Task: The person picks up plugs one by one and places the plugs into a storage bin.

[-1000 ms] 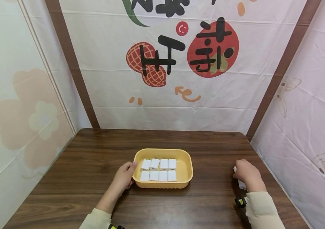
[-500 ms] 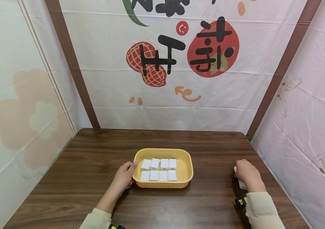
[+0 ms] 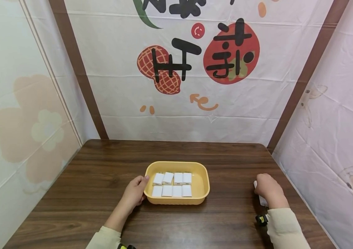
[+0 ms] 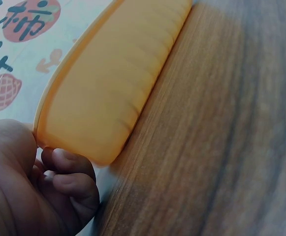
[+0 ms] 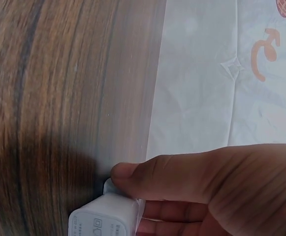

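A yellow plastic tray (image 3: 203, 180) sits mid-table and holds several white charger plugs (image 3: 172, 185) in two rows. My left hand (image 3: 134, 193) grips the tray's left rim, thumb on top; in the left wrist view the fingers (image 4: 69, 182) curl under the tray's orange-yellow wall (image 4: 113, 93). At the table's right side my right hand (image 3: 268, 190) holds a white charger plug (image 3: 261, 198) against the wood. The right wrist view shows that plug (image 5: 103, 219) pinched under the fingers (image 5: 182, 177), its printed face outward.
The dark wood table (image 3: 102, 166) is enclosed by printed cloth walls at the back (image 3: 195, 69), left and right. The right wall stands close to my right hand.
My right hand has shifted very slightly on the plug. The left hand and tray are as before.
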`<state>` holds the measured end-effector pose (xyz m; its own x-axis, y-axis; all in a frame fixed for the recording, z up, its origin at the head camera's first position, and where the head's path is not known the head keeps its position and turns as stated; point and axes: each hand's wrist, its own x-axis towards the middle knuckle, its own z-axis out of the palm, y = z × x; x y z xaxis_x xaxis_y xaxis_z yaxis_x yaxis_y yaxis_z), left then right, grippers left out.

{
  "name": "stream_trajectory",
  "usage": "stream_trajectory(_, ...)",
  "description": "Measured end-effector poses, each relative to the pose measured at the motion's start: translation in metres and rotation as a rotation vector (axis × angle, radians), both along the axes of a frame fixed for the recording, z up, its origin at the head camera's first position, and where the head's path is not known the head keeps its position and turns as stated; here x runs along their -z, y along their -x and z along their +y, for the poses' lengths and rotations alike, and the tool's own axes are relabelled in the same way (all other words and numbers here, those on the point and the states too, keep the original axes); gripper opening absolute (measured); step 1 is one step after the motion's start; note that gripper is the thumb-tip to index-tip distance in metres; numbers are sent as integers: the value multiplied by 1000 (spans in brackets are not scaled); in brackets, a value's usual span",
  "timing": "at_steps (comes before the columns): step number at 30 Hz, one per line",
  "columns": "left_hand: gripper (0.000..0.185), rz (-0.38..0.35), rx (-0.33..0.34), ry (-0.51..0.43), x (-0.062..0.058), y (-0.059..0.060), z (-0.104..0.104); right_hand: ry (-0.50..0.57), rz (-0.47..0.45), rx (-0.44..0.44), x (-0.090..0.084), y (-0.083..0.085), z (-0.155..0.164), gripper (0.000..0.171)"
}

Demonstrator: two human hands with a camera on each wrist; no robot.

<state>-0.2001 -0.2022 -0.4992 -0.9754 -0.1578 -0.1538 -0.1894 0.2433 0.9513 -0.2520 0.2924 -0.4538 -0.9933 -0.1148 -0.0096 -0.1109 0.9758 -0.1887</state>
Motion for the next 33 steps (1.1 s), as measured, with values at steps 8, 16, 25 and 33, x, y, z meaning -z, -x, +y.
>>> stream_trajectory(8,44,-1,-6,-13,-1,1,-1,5,11,-20,-1,4,-1,17)
stream_trajectory(16,44,1,-6,-16,-1,1,-1,8,26,-50,-4,7,-5,24)
stream_trajectory(25,44,0,-7,-9,0,1,0,15,56,-75,-8,5,-13,26)
stream_trajectory(33,44,-2,0,-12,0,0,0,2,79,-95,-9,4,-24,33)
